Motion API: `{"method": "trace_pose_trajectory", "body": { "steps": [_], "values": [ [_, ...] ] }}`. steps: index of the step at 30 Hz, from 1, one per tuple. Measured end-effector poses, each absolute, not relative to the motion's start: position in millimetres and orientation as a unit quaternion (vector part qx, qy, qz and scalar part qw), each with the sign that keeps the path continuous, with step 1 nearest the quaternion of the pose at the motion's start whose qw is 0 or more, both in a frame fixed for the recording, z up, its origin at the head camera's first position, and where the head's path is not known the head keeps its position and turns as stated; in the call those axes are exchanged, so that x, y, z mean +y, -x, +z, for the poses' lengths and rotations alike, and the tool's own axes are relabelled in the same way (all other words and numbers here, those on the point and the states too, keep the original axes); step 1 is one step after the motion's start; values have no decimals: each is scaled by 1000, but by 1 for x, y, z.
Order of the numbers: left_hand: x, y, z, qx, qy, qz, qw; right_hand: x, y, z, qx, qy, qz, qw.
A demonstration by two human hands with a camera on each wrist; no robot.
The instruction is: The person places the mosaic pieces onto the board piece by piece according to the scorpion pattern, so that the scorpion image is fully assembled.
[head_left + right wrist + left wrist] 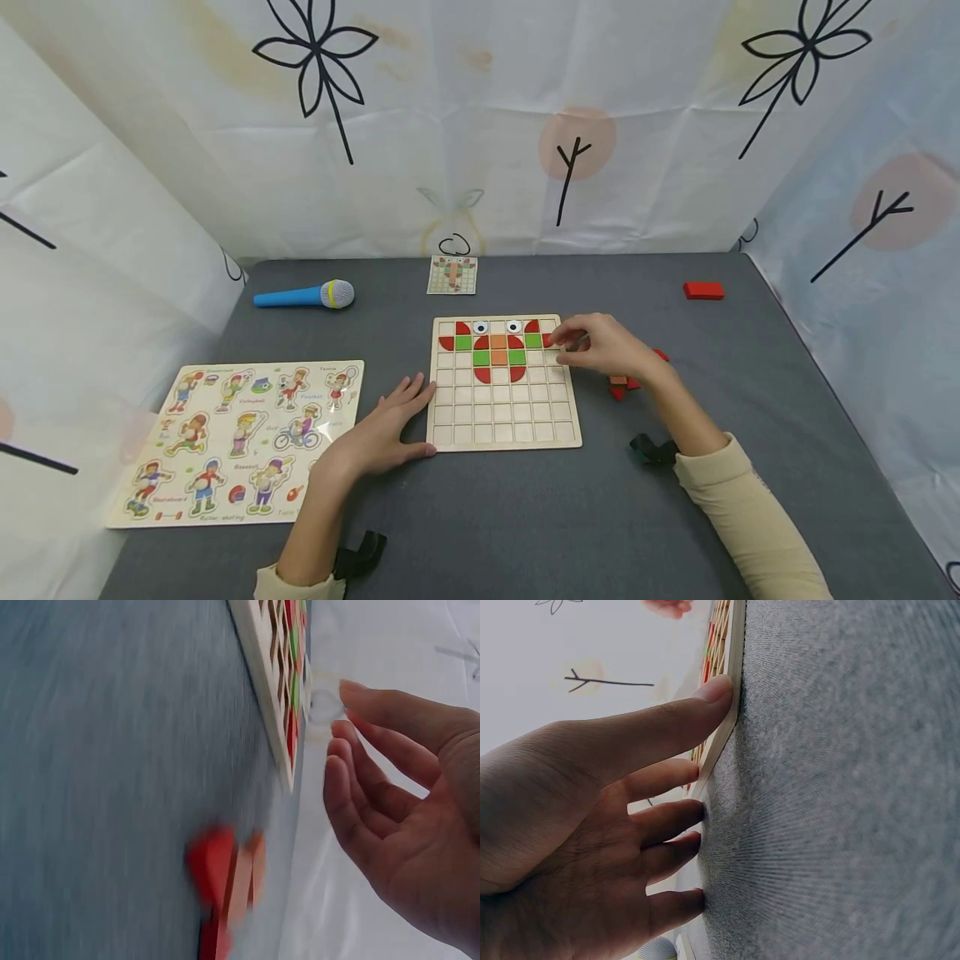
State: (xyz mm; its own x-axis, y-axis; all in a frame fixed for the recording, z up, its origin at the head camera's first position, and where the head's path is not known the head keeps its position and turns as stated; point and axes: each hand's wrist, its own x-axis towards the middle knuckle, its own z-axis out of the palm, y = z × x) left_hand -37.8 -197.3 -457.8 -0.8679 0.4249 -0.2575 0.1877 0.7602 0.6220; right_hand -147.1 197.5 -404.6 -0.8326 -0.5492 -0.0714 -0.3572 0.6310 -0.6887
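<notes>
A wooden grid board (502, 414) lies in the middle of the table, in the head view. Red rounded pieces (482, 375), green squares (517, 357), orange squares (498, 342) and two eye pieces (513, 327) fill cells in its upper rows. My left hand (378, 433) rests at the board's left edge, its thumb (716, 690) touching the rim and its fingers extended. Over the upper right edge hovers my right hand (606, 343), fingers loosely bent. The right wrist view shows a gap between thumb and fingers, with nothing held. Loose red and orange pieces (214, 862) lie below that hand.
A puzzle board with sports figures (255, 433) lies at the left, a blue toy microphone (303, 296) behind it. A small pattern card (452, 275) stands at the back. One red block (703, 291) sits at the back right. White patterned cloth (487, 125) surrounds the table.
</notes>
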Motion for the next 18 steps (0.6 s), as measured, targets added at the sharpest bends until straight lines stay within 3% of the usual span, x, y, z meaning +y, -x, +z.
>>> {"method": "trace_pose_trajectory", "body": {
  "steps": [7,18],
  "values": [
    [-199,38,-464,919,-171,303,184,235,148,-406,916,223,-303,140],
    [-188,32,-431,913,-154,312,214,257,150,-414,928,199,-272,159]
  ]
}}
